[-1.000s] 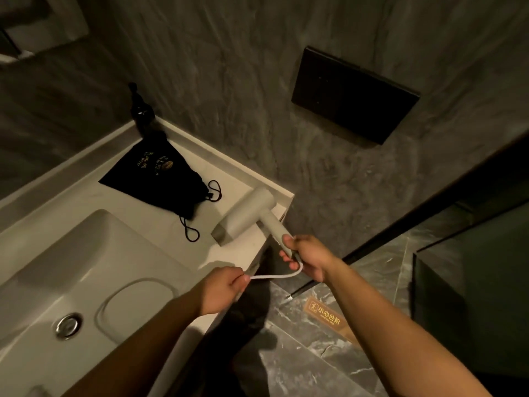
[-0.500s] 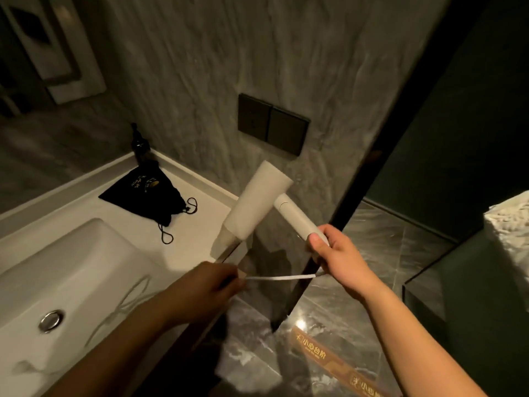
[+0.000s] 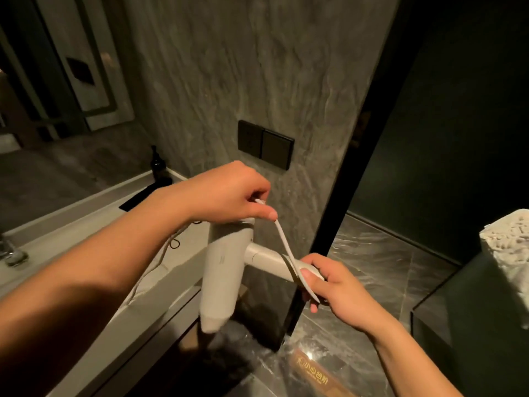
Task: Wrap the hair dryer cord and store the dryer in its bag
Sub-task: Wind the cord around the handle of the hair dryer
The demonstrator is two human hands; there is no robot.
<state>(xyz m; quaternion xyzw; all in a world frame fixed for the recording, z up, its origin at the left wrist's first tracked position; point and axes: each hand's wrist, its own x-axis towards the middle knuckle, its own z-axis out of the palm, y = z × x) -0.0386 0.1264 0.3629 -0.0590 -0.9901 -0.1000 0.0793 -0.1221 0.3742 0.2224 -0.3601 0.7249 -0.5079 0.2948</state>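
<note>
A white hair dryer (image 3: 221,277) hangs nozzle-down in front of the counter's edge, its handle pointing right. My right hand (image 3: 333,287) grips the end of that handle. My left hand (image 3: 229,196) is above the dryer's body and pinches the white cord (image 3: 283,239), which runs taut down to the handle. More cord trails down over the counter on the left. The black drawstring bag (image 3: 143,197) lies on the counter behind my left forearm, mostly hidden.
The white sink counter (image 3: 94,222) fills the left. A dark bottle (image 3: 158,164) stands at its back corner. A black wall socket panel (image 3: 265,144) is on the stone wall. Dark marble floor (image 3: 372,267) lies to the right, with a white towel (image 3: 508,253) at the far right.
My left hand rose from beside the counter to above the dryer, carrying the cord up and over. The dryer swung from nozzle up-left to nozzle down.
</note>
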